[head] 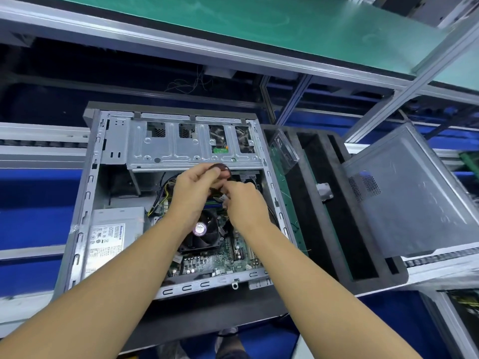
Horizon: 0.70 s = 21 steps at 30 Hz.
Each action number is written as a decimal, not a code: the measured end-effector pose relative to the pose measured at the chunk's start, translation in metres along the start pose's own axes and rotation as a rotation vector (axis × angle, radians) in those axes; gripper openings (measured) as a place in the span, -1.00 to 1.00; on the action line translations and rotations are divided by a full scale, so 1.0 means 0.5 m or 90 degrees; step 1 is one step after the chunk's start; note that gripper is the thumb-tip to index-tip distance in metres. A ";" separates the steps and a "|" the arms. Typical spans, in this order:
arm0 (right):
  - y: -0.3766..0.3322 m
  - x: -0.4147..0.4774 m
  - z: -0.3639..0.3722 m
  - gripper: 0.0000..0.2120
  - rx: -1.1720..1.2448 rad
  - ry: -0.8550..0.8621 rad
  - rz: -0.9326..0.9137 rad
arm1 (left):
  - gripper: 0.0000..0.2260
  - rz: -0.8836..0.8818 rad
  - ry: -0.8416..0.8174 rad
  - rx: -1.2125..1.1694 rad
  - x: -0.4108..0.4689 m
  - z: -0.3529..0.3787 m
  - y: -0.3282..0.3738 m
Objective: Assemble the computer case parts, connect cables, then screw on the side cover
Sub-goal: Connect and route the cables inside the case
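An open grey computer case lies on its side, showing the motherboard, a black CPU fan, a silver power supply and a metal drive cage. My left hand is closed on a looped dark red cable just below the drive cage. My right hand pinches a small white connector on that cable, above the fan. The grey side cover leans tilted at the right, apart from the case.
A black foam tray with long slots lies right of the case, holding a clear plastic piece and a small grey bracket. Aluminium frame rails and a green shelf run overhead. Blue panels lie at the left.
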State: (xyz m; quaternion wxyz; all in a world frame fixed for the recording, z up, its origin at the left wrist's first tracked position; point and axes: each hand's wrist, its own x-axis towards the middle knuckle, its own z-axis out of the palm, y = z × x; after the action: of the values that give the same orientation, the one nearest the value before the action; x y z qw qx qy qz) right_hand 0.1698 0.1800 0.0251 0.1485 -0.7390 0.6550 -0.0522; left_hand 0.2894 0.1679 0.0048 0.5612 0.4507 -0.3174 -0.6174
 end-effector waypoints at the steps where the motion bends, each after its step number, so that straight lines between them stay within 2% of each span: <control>1: -0.001 0.002 0.005 -0.77 -0.022 0.000 0.014 | -0.84 0.022 -0.012 0.042 -0.002 0.001 -0.001; 5: -0.008 -0.005 0.035 -0.73 -0.056 -0.034 0.078 | -0.79 0.045 -0.037 0.113 -0.007 0.000 -0.001; 8: 0.003 0.000 0.045 -0.74 -0.054 -0.043 0.154 | -0.74 0.036 -0.010 0.140 -0.009 0.000 -0.007; 11: 0.025 0.004 0.052 -0.74 -0.083 -0.059 0.182 | -0.80 0.047 0.014 0.296 -0.008 -0.008 -0.019; 14: 0.036 0.011 0.058 -0.75 -0.088 -0.018 0.194 | -0.82 0.080 0.029 0.426 -0.009 -0.016 -0.020; 17: 0.039 0.022 0.063 -0.74 -0.043 0.008 0.219 | -0.81 0.058 0.023 0.405 -0.011 -0.013 -0.015; 21: 0.050 0.037 0.065 -0.82 0.036 0.013 0.206 | -0.82 0.042 -0.021 0.354 -0.012 -0.008 -0.005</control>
State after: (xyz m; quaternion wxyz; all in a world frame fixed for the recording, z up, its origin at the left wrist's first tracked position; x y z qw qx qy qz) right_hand 0.1572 0.1643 -0.0149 0.1692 -0.6188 0.7653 -0.0537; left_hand 0.2916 0.1748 0.0023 0.4309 0.5668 -0.4980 -0.4950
